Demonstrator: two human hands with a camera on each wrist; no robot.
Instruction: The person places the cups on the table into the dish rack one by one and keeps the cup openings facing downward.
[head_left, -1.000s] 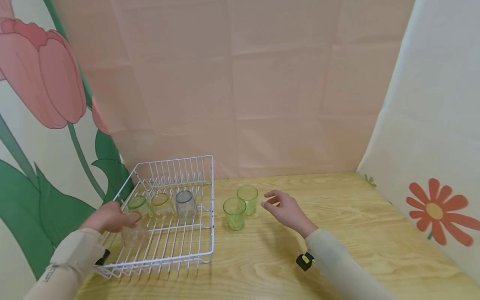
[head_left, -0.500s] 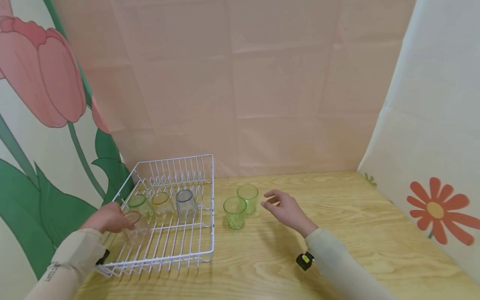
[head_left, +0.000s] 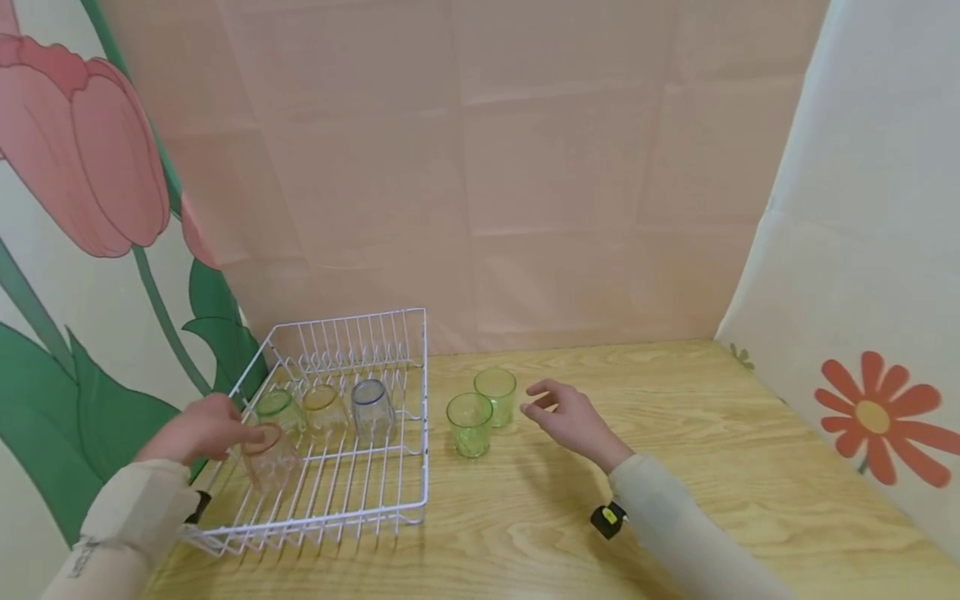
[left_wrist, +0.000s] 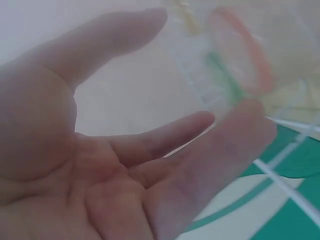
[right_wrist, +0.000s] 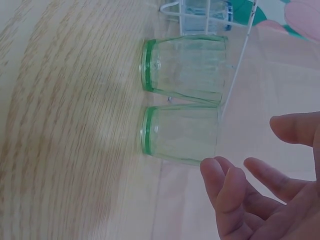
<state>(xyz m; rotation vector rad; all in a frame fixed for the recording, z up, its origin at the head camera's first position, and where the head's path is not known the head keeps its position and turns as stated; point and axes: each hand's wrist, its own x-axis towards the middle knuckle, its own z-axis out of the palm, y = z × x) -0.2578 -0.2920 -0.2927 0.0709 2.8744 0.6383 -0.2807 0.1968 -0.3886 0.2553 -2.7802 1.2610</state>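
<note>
A clear glass with a pink rim (head_left: 273, 462) stands in the left front of the white wire dish rack (head_left: 360, 508). My left hand (head_left: 197, 429) is right beside its rim, and in the left wrist view the thumb and fingers are spread with nothing between them. Behind that glass stand a green-rimmed glass (head_left: 279, 408), an amber-rimmed glass (head_left: 326, 410) and a blue-rimmed glass (head_left: 372, 412). Over the table, my right hand (head_left: 573, 421) hovers with loosely bent fingers, holding nothing. Closest to it are two green glasses, the rear one (head_left: 497, 396) and the front one (head_left: 471, 427).
The wood-grain table (head_left: 675, 433) extends to the right of the rack. A pinkish cloth backdrop (head_left: 562, 183) hangs behind it, with a tulip-print panel (head_left: 97, 167) at the left and a flower-print panel (head_left: 870, 250) at the right.
My left hand has let go of the pink-rimmed glass and drawn back slightly to the left and up, so more of its rim shows. The right hand stays about where it was.
</note>
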